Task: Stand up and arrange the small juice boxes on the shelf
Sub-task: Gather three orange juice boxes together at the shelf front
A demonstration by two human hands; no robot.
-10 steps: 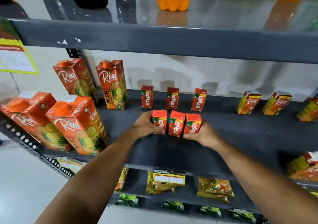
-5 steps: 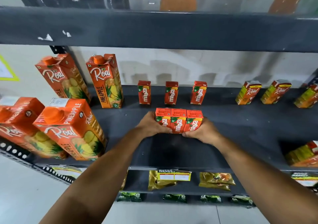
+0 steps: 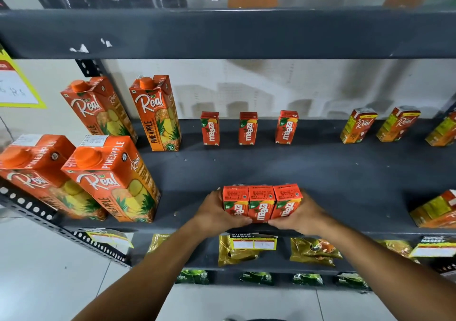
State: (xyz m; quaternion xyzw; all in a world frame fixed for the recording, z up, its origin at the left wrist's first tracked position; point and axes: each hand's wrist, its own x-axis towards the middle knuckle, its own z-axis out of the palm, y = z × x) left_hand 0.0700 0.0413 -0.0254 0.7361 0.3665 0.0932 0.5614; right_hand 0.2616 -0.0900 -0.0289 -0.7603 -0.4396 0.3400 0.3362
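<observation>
Three small red Maaza juice boxes [image 3: 261, 203] stand upright, pressed side by side, near the front edge of the dark grey shelf [image 3: 333, 172]. My left hand [image 3: 217, 213] clasps the left end of the trio and my right hand [image 3: 299, 216] clasps the right end, squeezing them together. Three more small Maaza boxes stand apart along the back of the shelf: a left back box [image 3: 210, 128], a middle back box [image 3: 248, 128] and a right back box [image 3: 286, 127].
Tall Real pineapple cartons [image 3: 113, 180] crowd the shelf's left side. Small Real boxes [image 3: 357, 125] stand at the back right, another small Real box [image 3: 436, 209] at the front right. An upper shelf [image 3: 222, 32] hangs overhead. Packets [image 3: 237, 250] lie on the lower shelf.
Both hands have drawn the three pressed-together boxes toward the shelf's front edge. The view has tilted down and moved closer.
</observation>
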